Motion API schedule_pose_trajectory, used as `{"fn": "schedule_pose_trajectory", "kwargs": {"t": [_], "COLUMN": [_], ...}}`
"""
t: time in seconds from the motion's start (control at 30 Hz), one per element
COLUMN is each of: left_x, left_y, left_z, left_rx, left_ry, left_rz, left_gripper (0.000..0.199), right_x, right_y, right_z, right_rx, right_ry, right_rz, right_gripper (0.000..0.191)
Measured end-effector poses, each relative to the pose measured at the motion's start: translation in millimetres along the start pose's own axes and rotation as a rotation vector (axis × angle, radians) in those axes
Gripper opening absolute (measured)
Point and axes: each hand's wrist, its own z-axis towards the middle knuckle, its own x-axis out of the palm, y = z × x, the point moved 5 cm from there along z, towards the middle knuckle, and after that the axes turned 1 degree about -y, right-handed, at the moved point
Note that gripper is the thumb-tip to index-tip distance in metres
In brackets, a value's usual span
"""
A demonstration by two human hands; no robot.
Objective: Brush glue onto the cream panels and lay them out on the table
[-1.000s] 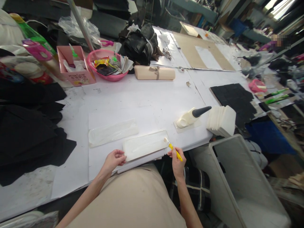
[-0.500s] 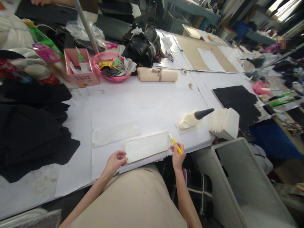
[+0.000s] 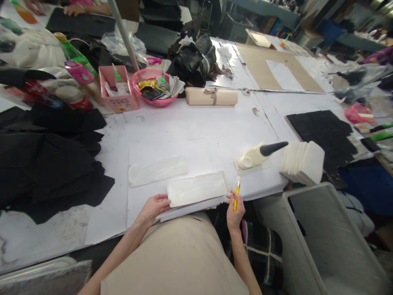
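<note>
My left hand (image 3: 154, 209) pinches the near left corner of a white rectangular panel (image 3: 198, 189) at the table's front edge. My right hand (image 3: 235, 214) is closed around a yellow-handled brush (image 3: 237, 187), its bristles pointing up and away, off the panel. The fingertips of that hand are close to the panel's right end; whether they touch it I cannot tell. A wet-looking smear in a similar long shape (image 3: 158, 170) lies on the table behind the panel. Farther right, a cream bottle with a dark cone-shaped nozzle (image 3: 253, 157) lies tilted on a small flat piece.
A stack of white pieces (image 3: 302, 163) sits by the right edge, above a grey bin (image 3: 333, 237). Black cut pieces (image 3: 52, 164) cover the left side. A pink basin (image 3: 153, 102), a pink box (image 3: 119, 96) and a beige roll (image 3: 211, 97) stand behind. Another person's hand (image 3: 74, 10) shows far left.
The brush has come off the panel's far right corner and now points upright beside it. My right hand has turned with it. The whole view has shifted slightly.
</note>
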Motion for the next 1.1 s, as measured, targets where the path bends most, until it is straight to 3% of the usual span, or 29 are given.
{"fn": "schedule_pose_trajectory", "kwargs": {"t": [0.13,0.27,0.47,0.63,0.87,0.93,1.1], "left_x": [12.4,26.3,36.3,46.6,52.1,53.9,59.4], "left_y": [-11.4,-29.6,-37.2,-40.7,-39.8,-40.0,-39.7], "left_z": [-8.6,-18.0,-26.6,-27.2,-17.6,-17.7,-19.1], "left_rx": [-0.015,0.026,-0.018,0.026,-0.014,-0.019,-0.025], "left_ry": [0.201,0.305,0.28,0.378,0.35,0.344,0.362], "left_rz": [-0.095,-0.139,-0.06,-0.234,-0.374,-0.407,-0.448], "left_gripper": [0.027,0.035,0.034,0.038,0.051,0.053,0.057], "right_x": [-0.7,-0.7,0.5,-3.7,-12.7,-10.4,10.6], "right_y": [-1.7,1.8,-3.5,-8.5,-9.0,-13.0,-29.6], "right_z": [-2.6,-5.0,-11.4,-15.6,-25.1,-32.9,-54.9], "right_rx": [0.029,0.007,0.069,0.166,0.139,0.154,0.321], "right_ry": [-0.009,-0.027,-0.082,-0.141,-0.204,-0.197,-0.077], "right_rz": [0.024,0.018,0.051,0.092,-0.032,-0.063,-0.031], "right_gripper": [0.032,0.03,0.034,0.04,0.031,0.031,0.056]}}
